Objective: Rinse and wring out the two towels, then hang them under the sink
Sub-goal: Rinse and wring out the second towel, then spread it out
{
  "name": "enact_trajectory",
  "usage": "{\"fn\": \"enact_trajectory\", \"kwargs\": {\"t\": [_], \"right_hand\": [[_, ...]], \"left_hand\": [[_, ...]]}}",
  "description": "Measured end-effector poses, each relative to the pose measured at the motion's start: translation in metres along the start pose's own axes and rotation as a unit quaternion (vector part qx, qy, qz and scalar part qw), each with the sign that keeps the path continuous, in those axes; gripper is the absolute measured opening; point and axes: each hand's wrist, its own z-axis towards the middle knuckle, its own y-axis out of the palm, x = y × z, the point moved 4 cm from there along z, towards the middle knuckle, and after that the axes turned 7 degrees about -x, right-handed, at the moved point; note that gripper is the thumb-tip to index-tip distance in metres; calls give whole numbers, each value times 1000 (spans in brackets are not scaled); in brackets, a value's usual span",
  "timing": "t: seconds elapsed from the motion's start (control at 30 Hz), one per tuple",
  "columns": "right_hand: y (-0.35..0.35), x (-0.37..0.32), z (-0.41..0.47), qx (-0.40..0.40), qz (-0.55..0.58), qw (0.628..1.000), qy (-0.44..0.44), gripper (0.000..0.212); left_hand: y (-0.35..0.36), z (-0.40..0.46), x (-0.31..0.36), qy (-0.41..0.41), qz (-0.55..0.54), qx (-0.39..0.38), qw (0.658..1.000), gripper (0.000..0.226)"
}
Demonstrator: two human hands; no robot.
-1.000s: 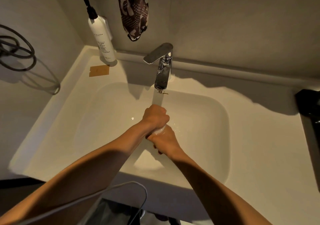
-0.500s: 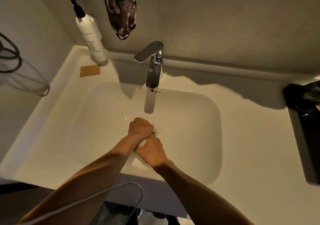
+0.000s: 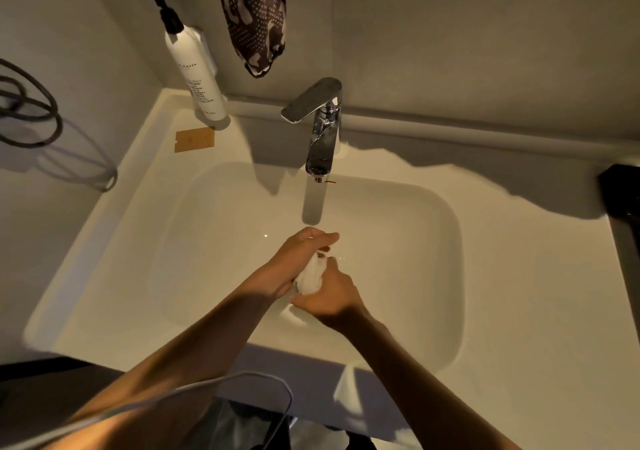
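Note:
A small white towel (image 3: 309,278), bunched and wet, is squeezed between both hands over the white sink basin (image 3: 214,252). My left hand (image 3: 300,249) grips its upper part; my right hand (image 3: 330,294) grips its lower part from the near side. Most of the towel is hidden inside the fists. The hands are just in front of and below the chrome faucet (image 3: 320,131). No water stream is clear to see. A second towel is not in sight.
A white pump bottle (image 3: 195,69) stands at the sink's back left beside a brown tag (image 3: 194,140). A dark patterned cloth (image 3: 256,17) hangs on the wall. Coiled black cable (image 3: 27,110) hangs left. A black object (image 3: 620,193) sits at the right edge.
Both hands have drawn back from under the spout toward the near side of the basin. The grip has shifted, and more of the white towel shows between the fists.

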Motion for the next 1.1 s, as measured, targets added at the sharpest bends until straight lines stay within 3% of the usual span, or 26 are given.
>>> {"fn": "enact_trajectory", "kwargs": {"t": [0.07, 0.13, 0.17, 0.23, 0.33, 0.47, 0.53, 0.57, 0.6, 0.7, 0.73, 0.83, 1.0, 1.1], "right_hand": [[-11, -6, -7, -63, 57, 996, -40, 70], [-27, -8, -20, -114, 258, 957, -61, 50], [-34, -8, -26, -120, 391, 912, -35, 40], [-36, -2, -30, -127, 584, 800, 52, 51], [-25, -6, -27, -183, 658, 727, 60, 74], [-25, -25, -30, -225, 710, 667, -12, 65], [-29, -33, -30, -312, 728, 608, -54, 60], [-31, -34, -28, -339, 707, 616, -72, 61], [-34, -32, -25, -339, 669, 656, -86, 58], [-43, -36, -22, -315, 551, 766, -98, 13], [-45, -38, -21, -288, 509, 806, -92, 9], [-41, -38, -18, -191, 395, 896, -68, 29], [-28, -25, -7, -50, 287, 956, -37, 23], [-24, -19, -4, 17, 233, 972, -34, 20]], "left_hand": [[2, -2, 4, 2, -10, -28, 1000, 39], [0, -7, 14, 29, -41, -34, 998, 36], [-1, -10, 23, 43, -57, -34, 997, 31], [1, -13, 37, 64, -86, -40, 993, 32], [18, -15, 56, 96, -69, -52, 992, 40], [27, -19, 80, 141, 49, -95, 984, 39], [27, -20, 85, 149, 124, -129, 972, 36], [27, -20, 87, 149, 150, -139, 967, 35], [27, -20, 89, 148, 163, -143, 965, 35], [23, -16, 93, 146, 138, -108, 974, 36], [21, -15, 94, 147, 141, -87, 975, 37], [17, -10, 86, 131, 160, -27, 978, 43], [18, -6, 69, 101, 169, 53, 979, 27], [19, -3, 64, 89, 210, 102, 968, 34]]}}
